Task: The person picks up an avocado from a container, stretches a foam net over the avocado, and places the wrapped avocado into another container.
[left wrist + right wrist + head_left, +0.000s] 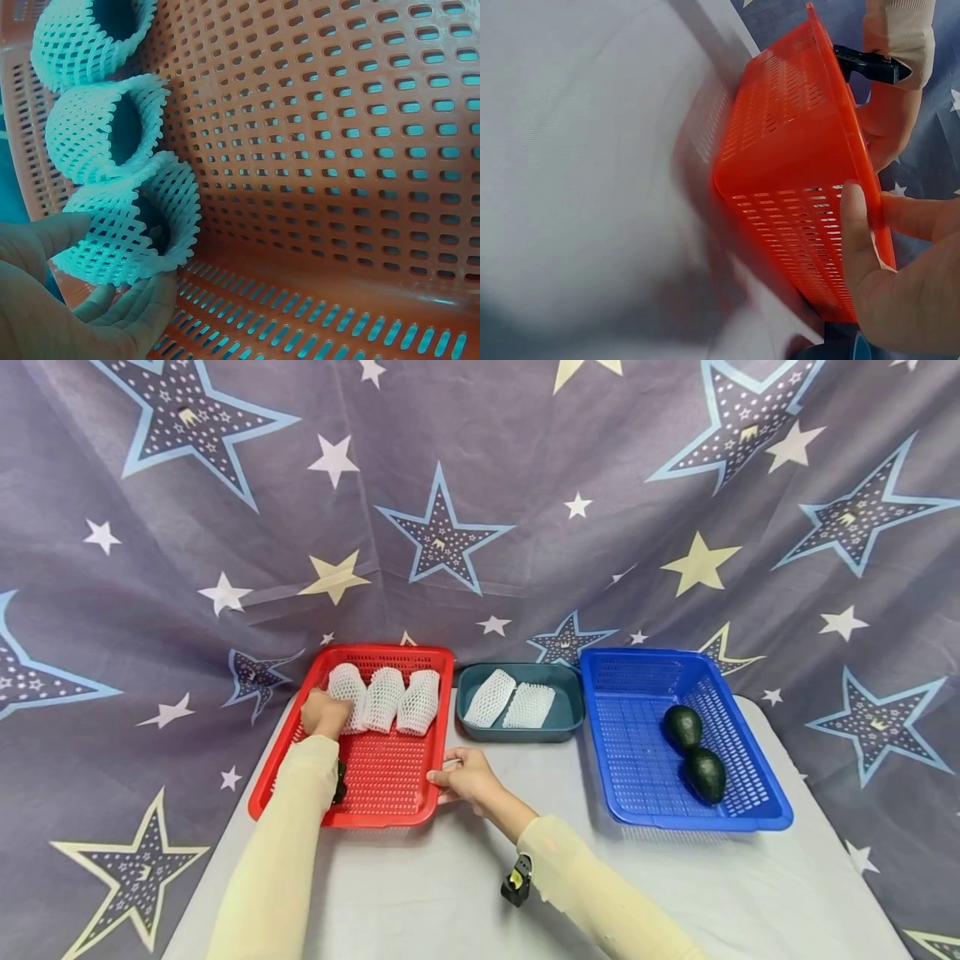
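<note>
Here's the left hand [326,713], gripping the leftmost netted avocado [347,683] in the red basket [382,789], toward the surface's [420,893] far left corner; right hand [471,778] pinches the basket rim. Looks like settling the row; next calls for an easy release, net undisturbed.

Star-print curtain [480,435] hangs bhd wht tbl [420,893].
</note>
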A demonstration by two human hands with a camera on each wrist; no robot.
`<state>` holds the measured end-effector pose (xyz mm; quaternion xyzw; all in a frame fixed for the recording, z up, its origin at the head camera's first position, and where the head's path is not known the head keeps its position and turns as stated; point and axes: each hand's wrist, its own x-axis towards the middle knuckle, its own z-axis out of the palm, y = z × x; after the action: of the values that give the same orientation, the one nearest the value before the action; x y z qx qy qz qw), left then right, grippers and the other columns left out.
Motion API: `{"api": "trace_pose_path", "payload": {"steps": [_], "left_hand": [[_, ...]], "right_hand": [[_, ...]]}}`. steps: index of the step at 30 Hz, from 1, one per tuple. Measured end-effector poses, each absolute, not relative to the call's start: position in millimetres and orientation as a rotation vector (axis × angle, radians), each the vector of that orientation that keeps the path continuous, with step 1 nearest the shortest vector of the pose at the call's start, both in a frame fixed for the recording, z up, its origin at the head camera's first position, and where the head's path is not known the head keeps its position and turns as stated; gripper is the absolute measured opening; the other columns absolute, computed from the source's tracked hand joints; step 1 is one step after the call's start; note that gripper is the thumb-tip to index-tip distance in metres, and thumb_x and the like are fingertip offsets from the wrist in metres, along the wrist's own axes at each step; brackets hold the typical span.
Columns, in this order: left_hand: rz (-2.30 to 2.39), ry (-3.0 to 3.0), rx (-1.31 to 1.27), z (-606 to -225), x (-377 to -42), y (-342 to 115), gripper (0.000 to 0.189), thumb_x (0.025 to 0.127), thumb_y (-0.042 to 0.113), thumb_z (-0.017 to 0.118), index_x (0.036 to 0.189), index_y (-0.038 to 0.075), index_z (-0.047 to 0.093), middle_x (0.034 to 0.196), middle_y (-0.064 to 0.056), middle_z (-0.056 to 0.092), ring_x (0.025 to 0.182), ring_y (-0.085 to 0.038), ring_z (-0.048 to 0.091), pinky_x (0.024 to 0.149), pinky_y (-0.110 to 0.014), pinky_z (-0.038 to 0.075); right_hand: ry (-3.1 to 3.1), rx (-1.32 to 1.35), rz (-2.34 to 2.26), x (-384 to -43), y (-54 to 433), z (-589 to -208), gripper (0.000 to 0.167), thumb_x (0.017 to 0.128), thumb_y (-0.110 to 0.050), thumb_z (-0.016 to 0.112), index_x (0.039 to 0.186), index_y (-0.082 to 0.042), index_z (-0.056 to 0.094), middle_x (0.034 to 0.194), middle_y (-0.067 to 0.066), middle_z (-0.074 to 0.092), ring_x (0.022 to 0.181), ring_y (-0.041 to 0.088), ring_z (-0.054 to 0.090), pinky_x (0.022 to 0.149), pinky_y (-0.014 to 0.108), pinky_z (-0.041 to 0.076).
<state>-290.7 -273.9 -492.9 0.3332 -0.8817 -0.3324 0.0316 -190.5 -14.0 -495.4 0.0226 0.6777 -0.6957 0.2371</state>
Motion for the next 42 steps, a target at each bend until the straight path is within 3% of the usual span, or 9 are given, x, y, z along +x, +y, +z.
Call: {"api": "trace_pose_path", "payload": {"steps": [6, 12, 18, 22, 26, 32, 37, 42], "left_hand": [[-0.928, -2.786, 1.078, -488, -293, -267, 0.066, 0.089, 0.028, 0.062, 0.14, -0.01, 0.045, 0.137, -0.035, 0.055, 0.126, -0.049, 0.056, 0.104, -0.056, 0.05], [-0.904, -2.785, 1.053, -475, -295, -241, 0.08, 0.086, 0.03, 0.066, 0.148, -0.009, 0.033, 0.145, -0.039, 0.037, 0.136, -0.053, 0.041, 0.108, -0.06, 0.045], [-1.099, -2.696, 0.712, -460, -287, -190, 0.069, 0.086, 0.028, 0.066, 0.145, -0.002, 0.042, 0.142, -0.036, 0.042, 0.133, -0.052, 0.043, 0.11, -0.059, 0.04], [-1.288, -2.6, 0.518, -450, -277, -146, 0.064, 0.087, 0.023, 0.066, 0.144, 0.003, 0.045, 0.139, -0.031, 0.045, 0.129, -0.046, 0.046, 0.109, -0.054, 0.04], [-1.453, -2.461, 0.366, -445, -260, -97, 0.059, 0.085, 0.015, 0.067, 0.141, 0.007, 0.049, 0.132, -0.026, 0.048, 0.121, -0.041, 0.05, 0.104, -0.052, 0.043], [-1.619, -2.313, 0.187, -451, -229, -29, 0.055, 0.082, 0.005, 0.069, 0.135, 0.002, 0.054, 0.127, -0.023, 0.056, 0.117, -0.038, 0.058, 0.1, -0.05, 0.047], [-1.826, -2.361, 0.096, -463, -214, 17, 0.054, 0.083, 0.004, 0.068, 0.135, -0.002, 0.055, 0.127, -0.025, 0.06, 0.115, -0.04, 0.064, 0.1, -0.049, 0.053], [-1.891, -2.582, 0.036, -472, -200, 51, 0.058, 0.086, 0.01, 0.072, 0.14, -0.002, 0.053, 0.128, -0.024, 0.064, 0.114, -0.037, 0.068, 0.098, -0.045, 0.055]], "right_hand": [[1.858, 0.059, -1.911, -191, -12, -495, 0.032, 0.09, 0.007, 0.069, 0.118, 0.014, 0.056, 0.08, 0.017, 0.071, 0.054, 0.011, 0.064, 0.055, 0.028, 0.06], [1.901, 0.066, -1.889, -193, -10, -495, 0.033, 0.088, 0.006, 0.073, 0.117, 0.012, 0.057, 0.088, 0.025, 0.074, 0.054, 0.011, 0.064, 0.062, 0.033, 0.062], [2.063, 0.036, -1.872, -203, 9, -477, 0.052, 0.087, 0.002, 0.074, 0.134, 0.01, 0.053, 0.1, 0.025, 0.074, 0.068, 0.012, 0.065, 0.07, 0.032, 0.062], [2.15, 0.018, -1.896, -218, 39, -456, 0.051, 0.088, 0.004, 0.069, 0.137, 0.005, 0.054, 0.108, 0.028, 0.072, 0.076, 0.014, 0.067, 0.066, 0.026, 0.059], [2.259, -0.005, -1.926, -233, 78, -433, 0.052, 0.09, 0.006, 0.065, 0.14, 0.003, 0.052, 0.114, 0.03, 0.07, 0.08, 0.013, 0.068, 0.071, 0.03, 0.061], [2.497, -0.022, -1.844, -246, 146, -410, 0.051, 0.094, 0.001, 0.064, 0.143, 0.003, 0.05, 0.119, 0.03, 0.067, 0.093, 0.019, 0.067, 0.076, 0.027, 0.058], [2.816, -0.036, -1.446, -252, 201, -406, 0.055, 0.095, -0.009, 0.066, 0.145, 0.001, 0.048, 0.128, 0.031, 0.063, 0.116, 0.04, 0.064, 0.096, 0.045, 0.055], [2.95, -0.055, -0.989, -253, 244, -411, 0.063, 0.095, -0.02, 0.067, 0.148, 0.004, 0.043, 0.139, 0.034, 0.056, 0.129, 0.047, 0.055, 0.106, 0.058, 0.046]]}}
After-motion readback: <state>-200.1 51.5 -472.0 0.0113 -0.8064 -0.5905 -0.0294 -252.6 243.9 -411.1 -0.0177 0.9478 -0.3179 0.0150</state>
